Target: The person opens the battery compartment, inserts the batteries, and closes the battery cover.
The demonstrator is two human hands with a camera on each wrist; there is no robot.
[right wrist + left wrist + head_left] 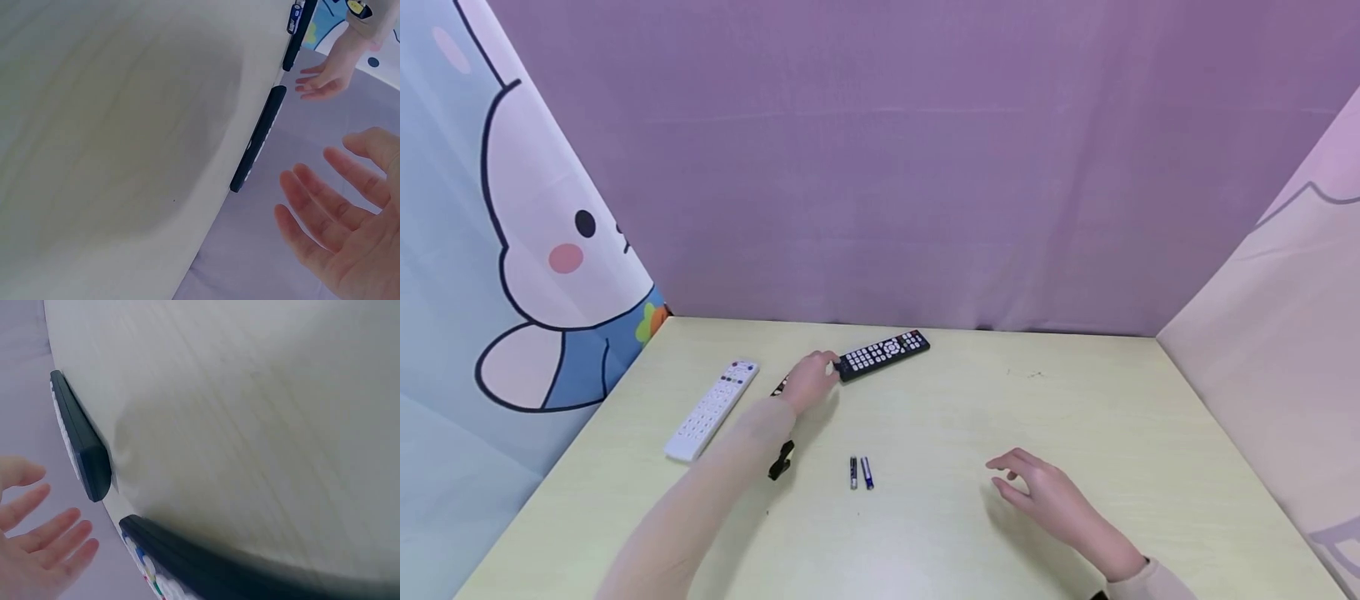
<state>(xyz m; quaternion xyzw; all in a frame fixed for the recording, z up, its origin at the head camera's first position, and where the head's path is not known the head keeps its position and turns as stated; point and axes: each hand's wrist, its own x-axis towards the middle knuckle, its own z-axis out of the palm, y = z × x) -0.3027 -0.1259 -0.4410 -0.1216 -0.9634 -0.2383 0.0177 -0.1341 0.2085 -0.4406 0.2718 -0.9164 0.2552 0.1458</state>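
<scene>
In the head view my left hand (808, 383) reaches over the table beside the near end of a black remote control (883, 354). The left wrist view shows that hand (44, 550) with its fingers spread, apart from the remote (84, 444). A second black remote (187, 562) lies close by; the left arm hides most of it from the head camera. Two small batteries, one dark (853, 472) and one blue and white (867, 472), lie side by side mid-table. My right hand (1037, 496) hovers at the right, fingers loosely bent and holding nothing.
A white remote control (711, 412) lies at an angle on the left of the pale table (970, 400). A purple curtain (880, 183) hangs behind the far edge. Printed cloths flank both sides, the left one with a cartoon rabbit (565, 233).
</scene>
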